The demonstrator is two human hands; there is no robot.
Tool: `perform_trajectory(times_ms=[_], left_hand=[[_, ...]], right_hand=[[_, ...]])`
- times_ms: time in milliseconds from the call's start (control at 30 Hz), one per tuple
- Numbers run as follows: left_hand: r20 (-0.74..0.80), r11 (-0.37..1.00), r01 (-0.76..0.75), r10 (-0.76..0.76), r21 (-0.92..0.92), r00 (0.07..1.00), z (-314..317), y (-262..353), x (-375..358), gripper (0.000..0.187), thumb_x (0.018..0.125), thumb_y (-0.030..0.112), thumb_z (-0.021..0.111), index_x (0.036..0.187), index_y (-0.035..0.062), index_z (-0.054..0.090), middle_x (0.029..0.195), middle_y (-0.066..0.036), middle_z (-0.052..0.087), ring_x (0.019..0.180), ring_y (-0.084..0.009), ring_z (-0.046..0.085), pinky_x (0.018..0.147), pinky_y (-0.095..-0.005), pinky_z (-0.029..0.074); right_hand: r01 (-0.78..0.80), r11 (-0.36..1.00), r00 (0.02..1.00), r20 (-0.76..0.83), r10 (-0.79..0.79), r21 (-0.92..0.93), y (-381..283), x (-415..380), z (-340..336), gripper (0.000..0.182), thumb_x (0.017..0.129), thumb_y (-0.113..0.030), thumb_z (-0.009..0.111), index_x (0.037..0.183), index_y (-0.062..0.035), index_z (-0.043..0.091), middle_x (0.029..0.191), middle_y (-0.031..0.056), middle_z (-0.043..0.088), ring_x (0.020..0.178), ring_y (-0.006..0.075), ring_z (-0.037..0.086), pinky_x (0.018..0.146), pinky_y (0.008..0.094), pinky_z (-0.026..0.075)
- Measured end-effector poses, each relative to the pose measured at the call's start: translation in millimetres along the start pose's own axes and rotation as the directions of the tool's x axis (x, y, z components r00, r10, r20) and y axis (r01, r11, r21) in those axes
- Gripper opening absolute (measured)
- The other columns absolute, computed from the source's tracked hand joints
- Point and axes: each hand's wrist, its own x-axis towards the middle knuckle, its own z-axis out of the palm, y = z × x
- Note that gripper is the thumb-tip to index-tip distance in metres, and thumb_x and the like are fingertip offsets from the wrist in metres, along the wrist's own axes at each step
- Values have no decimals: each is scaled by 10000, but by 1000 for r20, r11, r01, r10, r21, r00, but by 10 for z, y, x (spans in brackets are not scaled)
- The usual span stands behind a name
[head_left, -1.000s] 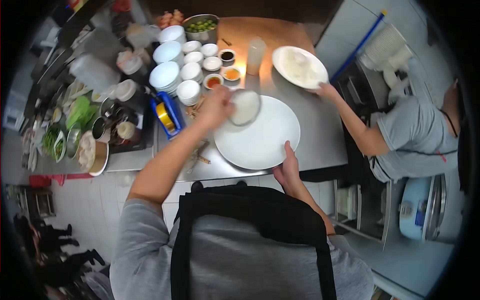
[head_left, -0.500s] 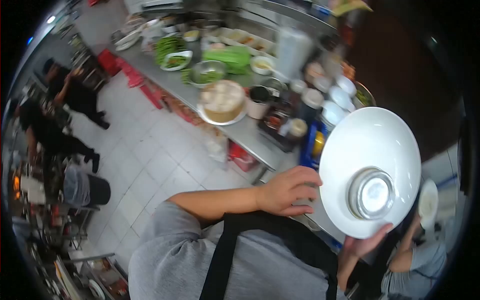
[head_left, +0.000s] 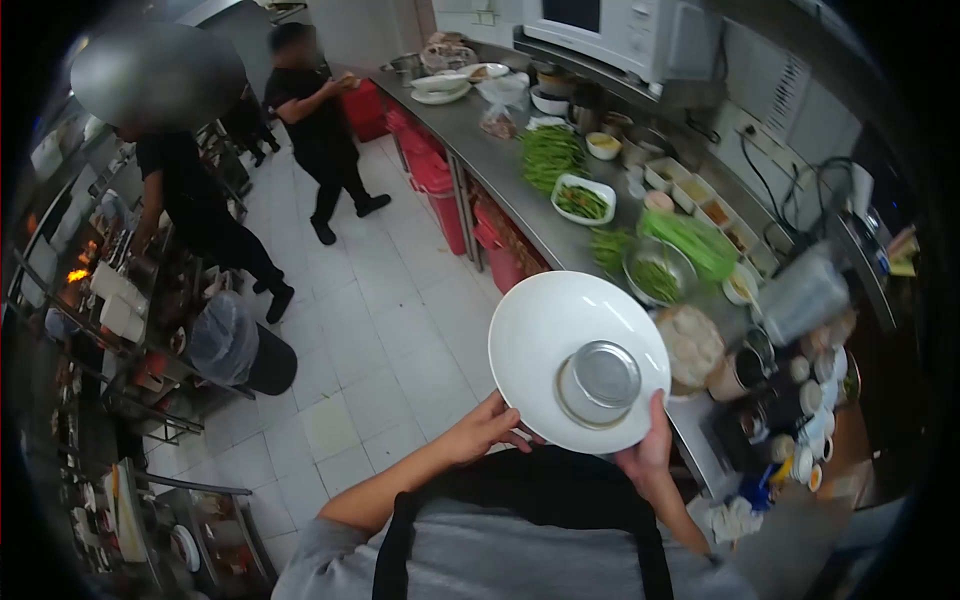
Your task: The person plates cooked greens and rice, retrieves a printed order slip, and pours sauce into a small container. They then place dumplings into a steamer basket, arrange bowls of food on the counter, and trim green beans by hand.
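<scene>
In front of my body I hold a wide white plate (head_left: 530, 330) with a shiny metal bowl (head_left: 608, 375) resting upside down on it, right of the centre. My right hand (head_left: 648, 445) grips the plate's lower right edge, thumb up along the rim and fingers underneath. At the lower left edge, my left hand (head_left: 487, 430) holds the rim, its fingertips partly hidden below the plate. Just beyond the plate lie a round steamer basket with pale buns (head_left: 688, 345) and a metal bowl of cut green vegetables (head_left: 658, 275).
A long steel counter (head_left: 510, 165) runs along the right, with green beans (head_left: 580, 200), sauce tubs (head_left: 690, 190) and a microwave (head_left: 625, 40) above. A lined bin (head_left: 270, 355) stands left on the tiled floor (head_left: 390, 350). Two people (head_left: 315, 120) in black are near the stoves; flames (head_left: 78, 274) show.
My view has swung left along the counter. The plate with the metal bowl has come in front of my body, and my left hand, free before, now holds its rim.
</scene>
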Motion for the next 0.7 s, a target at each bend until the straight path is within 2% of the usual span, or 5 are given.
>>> perform_trajectory(times_ms=[200,300,433,533,700], left_hand=[[-305,993,-38,71,112,950,-1368,706,589,510,905,343,474,1275,11,361,1108,-126,540,919,-238,584,760,-359,506],[-387,990,-118,140,82,911,-2202,1130,1057,369,917,323,453,1106,9,496,1046,-131,570,905,-240,587,750,-349,512],[-598,932,-351,229,-93,768,-3521,1588,1570,353,938,309,417,687,69,481,952,-142,591,875,-251,598,741,-322,492],[-675,861,-452,191,-234,713,-4588,1744,1863,302,935,282,431,788,32,515,970,-160,595,863,-271,612,725,-296,531],[-707,848,-406,54,-340,705,-5882,2419,2711,306,921,259,471,1097,9,445,1012,-229,572,932,-335,597,773,-309,529]], right_hand=[[-199,980,976,97,197,15,568,1745,618,523,946,-450,292,1312,-82,362,1276,89,465,1161,249,456,973,406,357],[-189,982,979,82,187,22,713,2684,1002,512,946,-457,289,1291,-90,380,1252,73,477,1139,234,470,941,404,381],[-176,982,980,78,182,-70,674,3797,1701,504,948,-453,295,1288,-90,376,1230,70,489,1123,221,479,888,387,414],[-190,976,980,43,195,-106,727,4606,1982,471,951,-440,305,1252,-92,401,1163,65,516,1016,202,521,775,359,444],[-196,976,978,51,202,-93,955,5730,2281,427,957,-423,304,1189,-83,418,1056,56,528,835,168,527,637,345,430]])
